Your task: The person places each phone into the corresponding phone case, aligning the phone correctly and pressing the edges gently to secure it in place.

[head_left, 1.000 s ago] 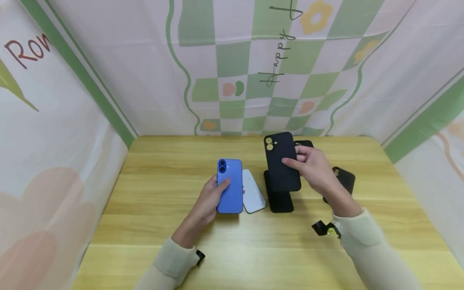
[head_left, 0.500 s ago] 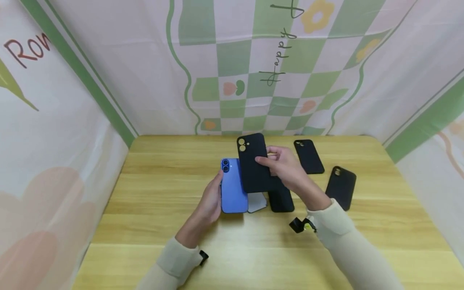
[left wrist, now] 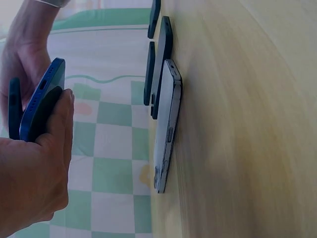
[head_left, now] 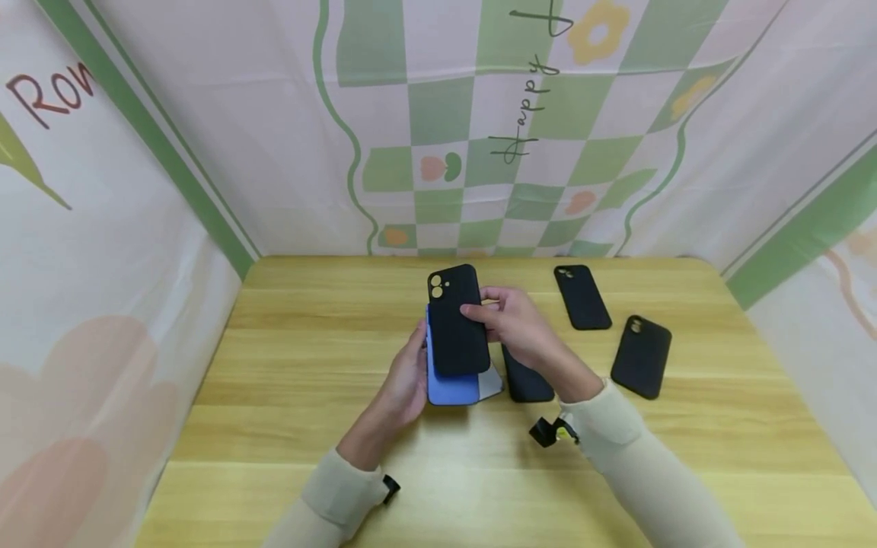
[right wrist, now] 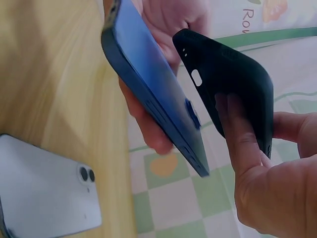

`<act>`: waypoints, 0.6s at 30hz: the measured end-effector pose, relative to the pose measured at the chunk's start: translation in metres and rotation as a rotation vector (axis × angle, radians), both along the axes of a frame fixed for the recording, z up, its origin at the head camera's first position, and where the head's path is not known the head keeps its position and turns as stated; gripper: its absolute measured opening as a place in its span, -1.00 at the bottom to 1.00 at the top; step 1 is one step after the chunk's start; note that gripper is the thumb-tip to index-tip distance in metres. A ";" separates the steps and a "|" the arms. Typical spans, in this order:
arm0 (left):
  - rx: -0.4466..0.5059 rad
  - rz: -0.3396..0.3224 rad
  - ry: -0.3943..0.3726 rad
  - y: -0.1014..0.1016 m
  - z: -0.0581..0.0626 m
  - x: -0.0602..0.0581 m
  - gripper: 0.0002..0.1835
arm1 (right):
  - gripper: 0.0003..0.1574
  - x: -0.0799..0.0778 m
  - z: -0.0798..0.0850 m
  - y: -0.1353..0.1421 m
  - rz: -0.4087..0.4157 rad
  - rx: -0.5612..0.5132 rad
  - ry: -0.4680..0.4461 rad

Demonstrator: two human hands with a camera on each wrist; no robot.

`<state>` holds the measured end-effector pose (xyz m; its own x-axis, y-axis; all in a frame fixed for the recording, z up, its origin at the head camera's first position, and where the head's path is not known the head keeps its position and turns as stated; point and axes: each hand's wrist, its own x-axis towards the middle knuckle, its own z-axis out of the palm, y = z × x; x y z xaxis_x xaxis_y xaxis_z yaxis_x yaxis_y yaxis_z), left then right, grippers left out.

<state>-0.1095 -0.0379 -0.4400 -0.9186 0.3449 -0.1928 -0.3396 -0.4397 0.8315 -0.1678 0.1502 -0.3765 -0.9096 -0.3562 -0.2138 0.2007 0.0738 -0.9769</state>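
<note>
My left hand (head_left: 406, 384) grips a blue phone (head_left: 452, 392) by its sides, its back facing up, above the table. A black phone case (head_left: 457, 335) is pinched between the thumb and fingers of my right hand (head_left: 517, 327). The case covers much of the phone in the head view, hiding its camera. In the right wrist view the case (right wrist: 247, 79) stands tilted and apart from the blue phone (right wrist: 148, 74), with my right fingers inside its hollow. From the left wrist, my left hand (left wrist: 44, 163) is seen around the phone's lower part.
A white phone (right wrist: 49, 183) lies on the wooden table (head_left: 308, 335) below my hands. Beside it is a dark phone (head_left: 526, 380), partly hidden. Two more black cases, one at the back (head_left: 582, 298) and one nearer (head_left: 642, 358), lie to the right. A patterned curtain (head_left: 438, 114) stands behind.
My right hand has carried the black phone case left, from beside the blue phone to over it. My left hand has moved slightly right, its thumb shifting from the phone's back to its side.
</note>
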 end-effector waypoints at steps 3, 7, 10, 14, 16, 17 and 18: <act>0.024 -0.008 0.004 0.002 0.000 0.000 -0.34 | -0.70 0.002 -0.002 -0.004 0.007 -0.005 -0.006; 0.043 -0.011 0.001 0.003 0.000 0.001 -0.32 | -0.70 0.006 -0.003 -0.008 0.017 -0.002 0.000; 0.061 -0.022 0.003 0.003 0.001 0.001 -0.33 | -0.76 0.008 -0.005 -0.010 0.018 0.011 0.007; 0.073 -0.025 0.007 0.003 0.002 0.001 -0.35 | -0.82 0.009 -0.008 -0.011 0.012 0.028 0.006; 0.073 -0.013 0.000 0.004 0.002 0.000 -0.37 | -0.81 0.010 -0.009 -0.011 0.008 0.039 0.006; 0.071 -0.007 -0.003 0.004 0.002 0.000 -0.37 | -0.81 0.011 -0.009 -0.011 0.007 0.046 0.005; 0.070 -0.001 -0.008 0.004 0.002 0.000 -0.38 | -0.81 0.011 -0.010 -0.011 0.006 0.054 0.005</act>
